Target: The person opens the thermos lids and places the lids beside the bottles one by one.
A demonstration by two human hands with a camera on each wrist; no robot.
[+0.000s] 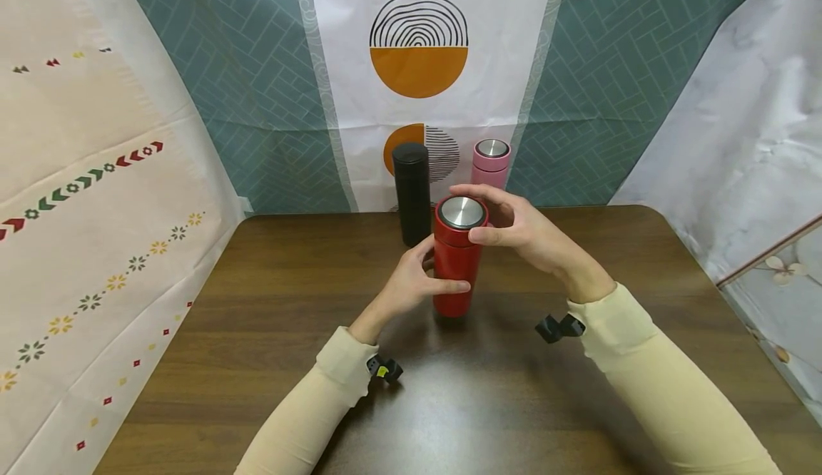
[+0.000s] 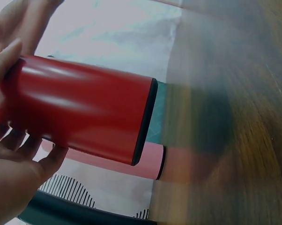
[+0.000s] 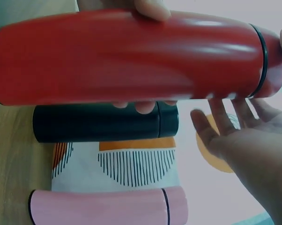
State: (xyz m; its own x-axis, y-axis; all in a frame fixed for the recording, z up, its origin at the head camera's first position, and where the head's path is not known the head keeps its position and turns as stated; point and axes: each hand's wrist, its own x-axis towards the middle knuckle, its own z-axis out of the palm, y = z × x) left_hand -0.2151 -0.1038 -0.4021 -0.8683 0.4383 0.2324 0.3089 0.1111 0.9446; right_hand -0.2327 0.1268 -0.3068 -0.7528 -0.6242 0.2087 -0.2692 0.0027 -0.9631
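Observation:
A red thermos bottle (image 1: 453, 268), its lid topped by a round steel disc (image 1: 462, 212), stands upright in front of me. My left hand (image 1: 411, 282) grips its body, thumb across the front and fingers behind. At the top, my right hand (image 1: 528, 234) holds the lid between thumb and fingers. In the left wrist view, the bottle's black base rim (image 2: 145, 123) appears a little off the table. The right wrist view shows the red body (image 3: 127, 58) side-on, with a dark ring (image 3: 262, 61) below the lid. Parts of both hands are hidden behind the bottle.
A black thermos (image 1: 413, 197) stands behind the red one, to the left. To its right is a pink thermos (image 1: 491, 162), partly covered by my right hand. Both are near the back edge of the brown wooden table (image 1: 289, 275). Patterned cloths (image 1: 257, 90) hang behind.

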